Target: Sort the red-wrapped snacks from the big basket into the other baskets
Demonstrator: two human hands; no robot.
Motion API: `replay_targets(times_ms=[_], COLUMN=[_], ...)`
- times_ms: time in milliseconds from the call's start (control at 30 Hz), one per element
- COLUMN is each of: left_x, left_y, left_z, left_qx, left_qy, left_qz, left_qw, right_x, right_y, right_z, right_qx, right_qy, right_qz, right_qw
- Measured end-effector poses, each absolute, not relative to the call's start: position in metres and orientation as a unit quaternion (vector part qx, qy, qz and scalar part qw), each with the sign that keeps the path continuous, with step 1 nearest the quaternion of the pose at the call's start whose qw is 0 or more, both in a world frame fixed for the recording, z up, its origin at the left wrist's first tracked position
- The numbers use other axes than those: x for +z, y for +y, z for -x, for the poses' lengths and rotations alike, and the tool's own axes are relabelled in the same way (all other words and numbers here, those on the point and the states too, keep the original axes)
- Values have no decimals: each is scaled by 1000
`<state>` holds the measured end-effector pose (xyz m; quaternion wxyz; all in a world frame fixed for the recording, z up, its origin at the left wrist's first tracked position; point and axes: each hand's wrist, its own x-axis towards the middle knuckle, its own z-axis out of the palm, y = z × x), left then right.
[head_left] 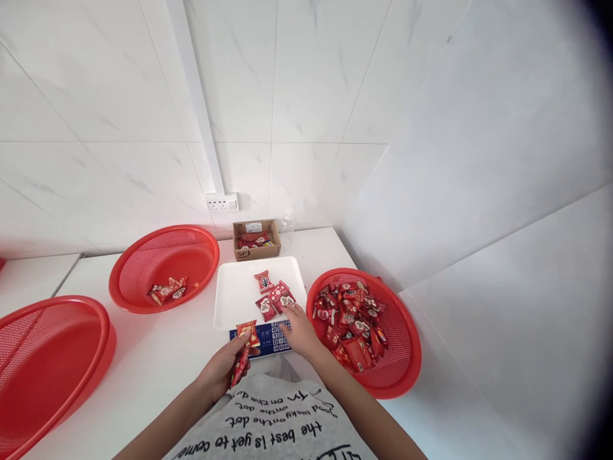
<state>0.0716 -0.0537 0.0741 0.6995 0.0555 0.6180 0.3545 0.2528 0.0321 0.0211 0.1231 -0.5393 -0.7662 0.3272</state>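
My left hand (224, 368) is closed on a couple of red candy packets (244, 348), held just in front of the scale's blue keypad (261, 337). My right hand (299, 329) rests at the front right edge of the white scale tray (234, 294), its fingers touching a small heap of red candy packets (274, 297) lying on the tray. Whether those fingers pinch a packet or only lie on it is unclear.
A red mesh basket (401, 370) full of red packets stands right of the scale. Another red basket (143, 268) at the left holds a few packets, and a third red basket (43, 364) sits at the far left. A small cardboard box (256, 253) stands behind the scale by the wall.
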Motion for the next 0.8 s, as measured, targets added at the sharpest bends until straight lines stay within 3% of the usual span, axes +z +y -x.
replay_targets(times_ms=[100,400,633,800], left_x=[72,70,70,68], left_y=[-55,-55,-50,-38], left_z=[-72,-72,-74,-65], left_qx=[367,366,348,331], left_qy=[617,611,611,617], left_qz=[-59,-94,-125,-193], left_qw=[694,696,700,688], right_x=[23,21,15,14], right_y=[29,34,64,63], right_z=[-246,-247,-236,-238], right_qx=[320,286,252,245], right_qy=[-785,-780,-793,-791], right_qz=[523,543,550,549], right_qw=[94,121,74,112])
